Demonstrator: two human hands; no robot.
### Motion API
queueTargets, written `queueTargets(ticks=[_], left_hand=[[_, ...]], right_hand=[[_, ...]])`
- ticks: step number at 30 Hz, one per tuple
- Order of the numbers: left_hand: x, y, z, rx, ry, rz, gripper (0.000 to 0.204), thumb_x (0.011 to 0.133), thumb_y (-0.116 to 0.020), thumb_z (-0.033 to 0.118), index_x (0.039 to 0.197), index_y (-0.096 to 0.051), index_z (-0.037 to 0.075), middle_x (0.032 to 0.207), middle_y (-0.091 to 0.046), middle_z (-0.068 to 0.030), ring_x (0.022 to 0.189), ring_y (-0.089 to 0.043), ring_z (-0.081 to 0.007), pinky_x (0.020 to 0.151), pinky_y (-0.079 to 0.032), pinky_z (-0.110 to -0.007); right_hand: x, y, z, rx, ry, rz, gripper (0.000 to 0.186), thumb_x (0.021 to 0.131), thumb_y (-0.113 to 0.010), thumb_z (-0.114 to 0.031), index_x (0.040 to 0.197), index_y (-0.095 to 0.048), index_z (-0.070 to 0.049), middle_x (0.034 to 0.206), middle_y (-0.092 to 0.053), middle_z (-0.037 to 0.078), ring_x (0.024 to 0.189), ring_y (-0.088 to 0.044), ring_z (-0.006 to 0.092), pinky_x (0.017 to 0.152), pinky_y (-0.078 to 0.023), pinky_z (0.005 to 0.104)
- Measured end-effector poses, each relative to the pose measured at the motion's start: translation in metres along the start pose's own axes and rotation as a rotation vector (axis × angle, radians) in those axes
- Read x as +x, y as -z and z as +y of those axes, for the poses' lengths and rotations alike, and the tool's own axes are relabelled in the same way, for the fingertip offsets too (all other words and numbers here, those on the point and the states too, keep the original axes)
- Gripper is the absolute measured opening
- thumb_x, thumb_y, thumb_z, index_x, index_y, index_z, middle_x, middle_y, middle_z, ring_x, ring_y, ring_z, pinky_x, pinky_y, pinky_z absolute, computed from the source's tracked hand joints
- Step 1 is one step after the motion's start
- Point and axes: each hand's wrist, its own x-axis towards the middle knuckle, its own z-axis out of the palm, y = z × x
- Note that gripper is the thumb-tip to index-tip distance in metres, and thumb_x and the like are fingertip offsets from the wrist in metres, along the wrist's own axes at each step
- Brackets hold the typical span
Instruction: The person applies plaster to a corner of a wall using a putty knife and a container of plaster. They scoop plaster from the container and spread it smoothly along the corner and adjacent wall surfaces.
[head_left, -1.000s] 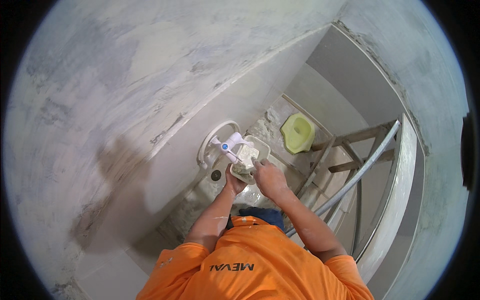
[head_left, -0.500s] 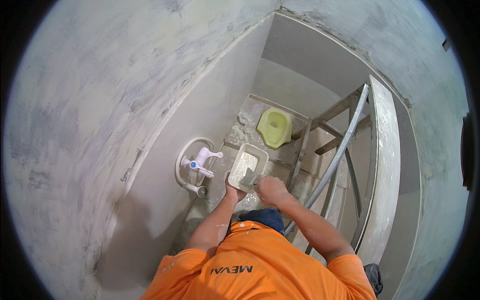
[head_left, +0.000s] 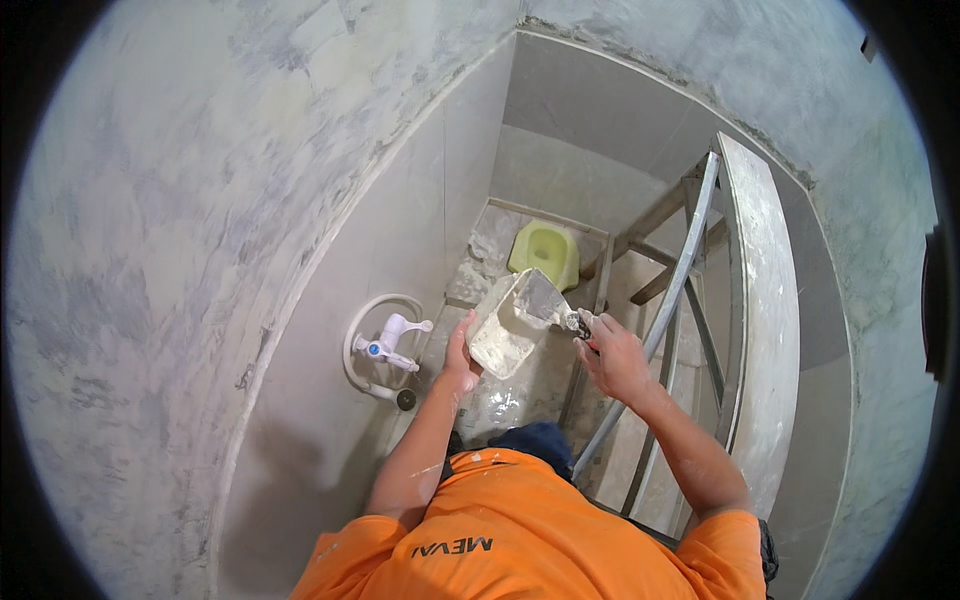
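My left hand (head_left: 462, 357) grips the left side of a whitish rectangular tub (head_left: 490, 312), which is tilted. White paste (head_left: 500, 348) coats its inside and gathers at the near end. In my right hand (head_left: 615, 358) is the handle of a putty knife (head_left: 541, 297), its fingers closed around it. The broad metal blade lies over the tub's far right rim, smeared with white paste along its edge. Whether the blade touches the rim, I cannot tell. White flecks mark both forearms.
A white tap (head_left: 392, 340) with a coiled hose and sprayer (head_left: 404, 398) sticks out of the left wall. Beyond the tub is a yellow-green squat toilet (head_left: 545, 255). To my right stands a metal-legged frame with a long, paste-spattered board (head_left: 765, 330). The upper walls (head_left: 200, 200) have patchy grey plaster.
The putty knife has come up out of the paste to the tub's far right rim, its blade now turned broad side up. My right hand has moved right, and the tub has tilted.
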Motion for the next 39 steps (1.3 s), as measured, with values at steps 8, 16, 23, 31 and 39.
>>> queueTargets(ticks=[8, 16, 23, 31, 39], left_hand=[[-0.024, -0.034, 0.03, 0.261, -0.157, 0.221, 0.054, 0.095, -0.058, 0.046, 0.129, -0.058, 0.004, 0.117, -0.068, -0.0107, 0.096, -0.071, -0.0215, 0.077, -0.06, -0.035], [-0.029, -0.041, 0.037, 0.376, -0.218, 0.332, 0.053, 0.095, -0.059, 0.042, 0.13, -0.056, 0.002, 0.114, -0.067, -0.0125, 0.096, -0.069, -0.0221, 0.075, -0.058, -0.036], [-0.019, -0.026, 0.039, 0.511, -0.42, 0.275, 0.049, 0.097, -0.058, 0.034, 0.129, -0.059, -0.004, 0.125, -0.062, -0.0152, 0.114, -0.059, -0.0218, 0.1, -0.045, -0.035], [-0.033, -0.038, 0.039, 0.519, -0.41, 0.312, 0.052, 0.097, -0.058, 0.034, 0.132, -0.055, -0.004, 0.123, -0.062, -0.0154, 0.112, -0.06, -0.0228, 0.093, -0.047, -0.036], [-0.021, -0.021, 0.036, 0.572, -0.496, 0.29, 0.05, 0.098, -0.056, 0.035, 0.129, -0.055, -0.004, 0.118, -0.064, -0.0142, 0.105, -0.064, -0.0232, 0.089, -0.05, -0.036]], right_hand=[[0.004, 0.0, 0.002, -0.062, 0.045, 0.011, 0.042, 0.09, -0.067, -0.018, 0.128, -0.056, -0.004, 0.093, -0.059, 0.014, 0.081, -0.065, 0.0351, 0.069, -0.052, 0.0478], [0.005, 0.005, -0.002, -0.179, 0.011, 0.03, 0.038, 0.088, -0.064, -0.02, 0.121, -0.058, -0.002, 0.1, -0.059, 0.015, 0.091, -0.066, 0.0349, 0.075, -0.054, 0.0483], [0.003, 0.008, -0.001, -0.198, 0.058, 0.095, 0.04, 0.089, -0.066, -0.02, 0.125, -0.057, -0.004, 0.095, -0.058, 0.013, 0.086, -0.065, 0.0346, 0.071, -0.053, 0.0473], [0.001, 0.004, -0.001, -0.153, 0.038, 0.043, 0.029, 0.086, -0.065, -0.019, 0.108, -0.059, -0.002, 0.098, -0.06, 0.016, 0.092, -0.065, 0.0352, 0.075, -0.054, 0.048], [-0.001, -0.003, 0.001, -0.138, 0.083, 0.053, 0.024, 0.089, -0.064, -0.019, 0.105, -0.057, -0.002, 0.097, -0.059, 0.017, 0.092, -0.064, 0.0355, 0.075, -0.054, 0.048]])
